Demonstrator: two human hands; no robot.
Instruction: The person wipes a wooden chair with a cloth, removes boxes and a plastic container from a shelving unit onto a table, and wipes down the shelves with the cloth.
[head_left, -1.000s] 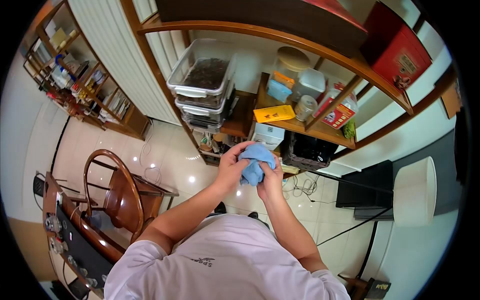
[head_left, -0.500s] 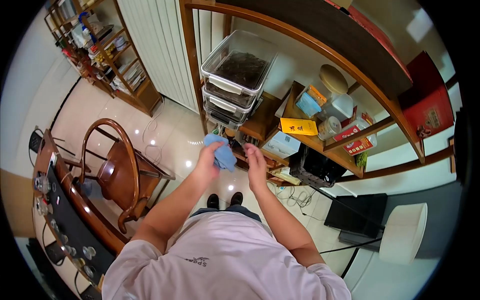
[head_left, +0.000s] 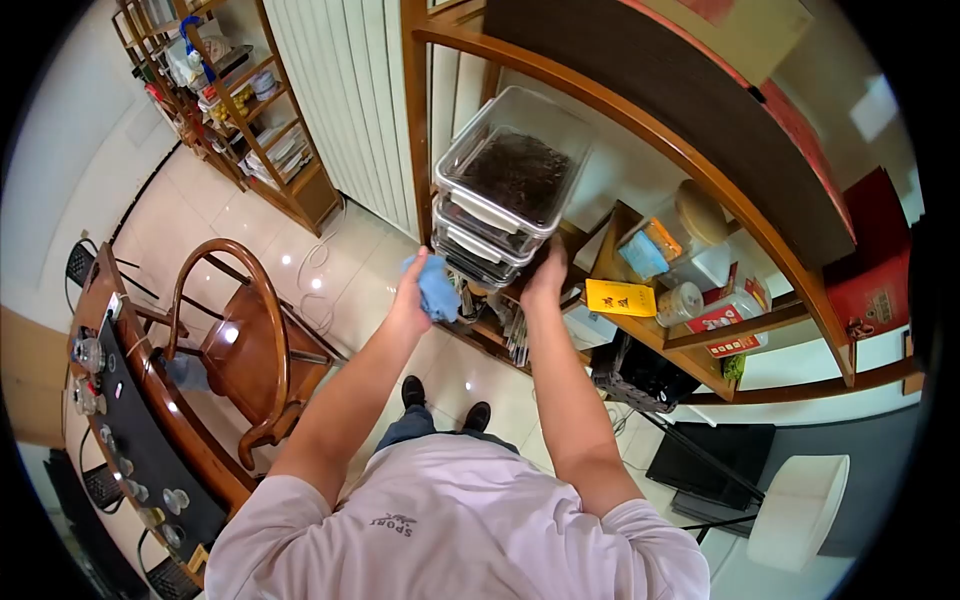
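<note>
My left hand (head_left: pixel 408 298) is closed around a blue cloth (head_left: pixel 436 290), just in front of the lower left corner of a stack of clear plastic storage boxes (head_left: pixel 492 212). The top box holds dark contents under its lid, and pale latches line the front edges. My right hand (head_left: pixel 545 277) is at the lower right side of the stack, fingers stretched along it and partly in shadow. Whether those fingers touch the boxes I cannot tell.
The boxes stand on a curved wooden shelf unit (head_left: pixel 640 110). To their right are a yellow packet (head_left: pixel 620 298), a clear jar (head_left: pixel 680 304) and a black basket (head_left: pixel 640 372). A wooden armchair (head_left: pixel 250 350) and a tea table (head_left: pixel 150 420) are at left; a lamp (head_left: pixel 800 512) is at right.
Both hands have moved forward to the box stack. The right hand has gone from beside the cloth to the stack's right side. My feet have moved apart, and the view has shifted.
</note>
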